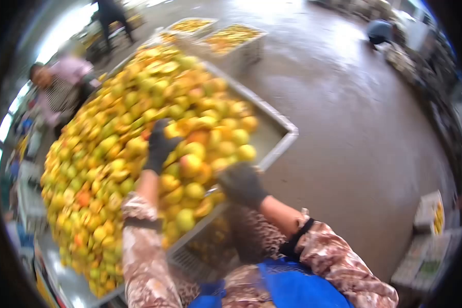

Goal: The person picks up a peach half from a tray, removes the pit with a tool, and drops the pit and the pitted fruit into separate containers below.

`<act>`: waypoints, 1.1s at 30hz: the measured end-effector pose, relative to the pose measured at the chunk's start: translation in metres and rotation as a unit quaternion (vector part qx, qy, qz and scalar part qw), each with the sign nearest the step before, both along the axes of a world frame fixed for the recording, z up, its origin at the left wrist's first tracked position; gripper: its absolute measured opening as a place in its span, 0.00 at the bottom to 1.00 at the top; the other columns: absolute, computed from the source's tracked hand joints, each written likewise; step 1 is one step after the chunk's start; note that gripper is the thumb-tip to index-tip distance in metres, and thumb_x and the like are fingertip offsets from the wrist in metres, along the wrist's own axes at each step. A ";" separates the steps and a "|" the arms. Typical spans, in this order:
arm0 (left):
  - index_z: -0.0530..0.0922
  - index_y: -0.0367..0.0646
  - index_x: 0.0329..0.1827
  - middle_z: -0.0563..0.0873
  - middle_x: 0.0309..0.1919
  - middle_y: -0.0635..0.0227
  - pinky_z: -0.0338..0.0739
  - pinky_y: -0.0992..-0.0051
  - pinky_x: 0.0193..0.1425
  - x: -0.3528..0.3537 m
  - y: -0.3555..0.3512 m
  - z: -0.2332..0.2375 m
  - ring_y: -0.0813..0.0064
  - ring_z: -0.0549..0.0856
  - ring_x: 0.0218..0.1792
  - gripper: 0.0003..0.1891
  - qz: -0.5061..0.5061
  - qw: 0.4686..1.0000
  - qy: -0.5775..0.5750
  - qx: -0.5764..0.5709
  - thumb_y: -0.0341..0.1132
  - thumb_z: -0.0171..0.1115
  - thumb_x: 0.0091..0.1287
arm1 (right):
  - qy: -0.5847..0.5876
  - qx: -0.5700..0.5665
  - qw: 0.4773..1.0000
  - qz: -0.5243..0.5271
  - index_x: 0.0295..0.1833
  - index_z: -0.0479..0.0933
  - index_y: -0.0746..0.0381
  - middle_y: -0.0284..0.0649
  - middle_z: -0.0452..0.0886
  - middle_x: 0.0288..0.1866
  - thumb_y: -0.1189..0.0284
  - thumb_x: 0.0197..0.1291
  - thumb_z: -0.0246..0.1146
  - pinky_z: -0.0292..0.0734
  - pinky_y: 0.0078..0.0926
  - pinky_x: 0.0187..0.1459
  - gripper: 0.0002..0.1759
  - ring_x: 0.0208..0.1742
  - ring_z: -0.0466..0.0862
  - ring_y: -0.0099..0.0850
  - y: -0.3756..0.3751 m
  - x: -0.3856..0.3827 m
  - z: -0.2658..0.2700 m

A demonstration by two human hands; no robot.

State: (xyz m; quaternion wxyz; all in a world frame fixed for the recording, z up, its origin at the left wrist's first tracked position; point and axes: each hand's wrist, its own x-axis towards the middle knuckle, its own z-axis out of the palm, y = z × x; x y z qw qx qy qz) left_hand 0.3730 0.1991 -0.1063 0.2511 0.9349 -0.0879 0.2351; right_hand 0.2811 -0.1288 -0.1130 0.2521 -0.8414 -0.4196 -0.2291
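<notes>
A large heap of yellow-green fruit [108,154], some of it halved, covers a metal-edged table [280,146]. My left hand [161,145], in a dark glove, reaches into the heap, its fingers bent beside a yellow piece; whether it grips that piece is unclear. My right hand [241,185], also dark-gloved and blurred, is at the table's near edge beside the fruit. A small shiny strip shows just left of its fingertips. Its fingers look curled, but what they hold is hidden. A crate [190,262] with fruit is below the near edge.
Fruit-filled crates [259,49] stand beyond the table. Across the heap at the left is another person [61,92]. A further person [380,32] is low down at the far right. More crates [423,213] sit at the right on the wet-looking floor [344,133].
</notes>
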 end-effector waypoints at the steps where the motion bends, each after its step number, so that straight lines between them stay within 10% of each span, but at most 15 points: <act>1: 0.78 0.38 0.60 0.84 0.56 0.54 0.78 0.62 0.66 -0.022 -0.010 0.016 0.56 0.85 0.56 0.32 0.035 0.998 0.032 -0.046 0.38 0.82 0.53 | -0.013 0.013 1.000 -0.002 0.51 0.79 0.60 0.41 0.78 0.38 0.67 0.59 0.65 0.72 0.46 0.41 0.16 0.38 0.79 0.43 0.001 0.000 0.004; 4: 0.78 0.38 0.66 0.85 0.56 0.62 0.83 0.70 0.60 -0.079 -0.003 0.034 0.68 0.86 0.53 0.31 0.054 0.950 -0.015 -0.308 0.30 0.77 0.58 | -0.018 0.025 0.999 0.009 0.49 0.79 0.59 0.40 0.76 0.36 0.67 0.55 0.67 0.71 0.46 0.40 0.15 0.39 0.78 0.43 0.004 0.005 0.000; 6: 0.73 0.39 0.75 0.85 0.57 0.68 0.85 0.75 0.58 -0.137 -0.015 0.079 0.77 0.85 0.51 0.35 -0.002 0.799 -0.006 -0.601 0.21 0.70 0.62 | -0.005 0.006 1.000 -0.001 0.46 0.79 0.59 0.40 0.77 0.35 0.69 0.53 0.67 0.71 0.46 0.41 0.14 0.39 0.79 0.43 0.006 -0.001 0.012; 10: 0.70 0.41 0.78 0.86 0.57 0.67 0.80 0.84 0.45 -0.230 -0.034 0.116 0.81 0.85 0.46 0.32 -0.023 0.719 -0.005 -0.695 0.24 0.66 0.70 | 0.057 0.073 0.995 -0.037 0.46 0.80 0.60 0.40 0.79 0.34 0.71 0.59 0.71 0.76 0.41 0.40 0.11 0.37 0.82 0.39 0.028 -0.020 0.030; 14: 0.68 0.36 0.77 0.78 0.69 0.55 0.78 0.64 0.66 -0.284 -0.052 0.106 0.62 0.81 0.64 0.28 -0.041 0.750 -0.015 -0.659 0.39 0.61 0.78 | 0.569 0.279 0.750 0.190 0.46 0.80 0.62 0.29 0.80 0.36 0.77 0.65 0.70 0.76 0.23 0.39 0.07 0.38 0.78 0.19 0.057 -0.084 0.079; 20: 0.66 0.33 0.79 0.72 0.77 0.51 0.68 0.57 0.81 -0.313 -0.082 0.081 0.55 0.74 0.76 0.34 -0.082 0.732 -0.069 -0.673 0.35 0.65 0.72 | 0.738 0.266 0.593 0.184 0.46 0.83 0.63 0.27 0.81 0.36 0.73 0.65 0.72 0.73 0.18 0.29 0.08 0.30 0.78 0.16 0.071 -0.132 0.105; 24: 0.69 0.31 0.77 0.76 0.74 0.52 0.67 0.62 0.80 -0.320 -0.123 0.107 0.59 0.76 0.73 0.33 -0.031 0.727 0.013 -0.685 0.32 0.65 0.69 | 0.675 0.269 0.663 0.181 0.49 0.82 0.63 0.29 0.81 0.31 0.73 0.64 0.71 0.75 0.20 0.28 0.10 0.28 0.80 0.19 0.070 -0.125 0.103; 27: 0.74 0.33 0.73 0.83 0.66 0.56 0.79 0.69 0.66 -0.321 -0.130 0.117 0.68 0.84 0.62 0.26 0.025 0.698 0.050 -0.714 0.37 0.60 0.75 | 0.415 0.187 0.872 0.178 0.49 0.81 0.64 0.29 0.81 0.30 0.76 0.63 0.71 0.77 0.22 0.33 0.10 0.31 0.80 0.19 0.072 -0.115 0.090; 28: 0.75 0.33 0.70 0.85 0.60 0.58 0.80 0.70 0.63 -0.324 -0.129 0.113 0.69 0.86 0.58 0.30 0.099 0.931 0.047 -0.349 0.50 0.62 0.78 | 0.405 0.148 0.891 0.143 0.48 0.80 0.65 0.29 0.82 0.33 0.78 0.63 0.70 0.78 0.23 0.37 0.09 0.35 0.79 0.18 0.070 -0.117 0.098; 33: 0.75 0.33 0.68 0.85 0.56 0.58 0.81 0.69 0.62 -0.319 -0.144 0.097 0.69 0.86 0.55 0.30 0.103 0.742 -0.007 -0.662 0.53 0.60 0.79 | 0.589 0.133 0.774 0.192 0.51 0.81 0.66 0.27 0.83 0.39 0.80 0.63 0.65 0.78 0.20 0.42 0.11 0.39 0.79 0.16 0.056 -0.124 0.095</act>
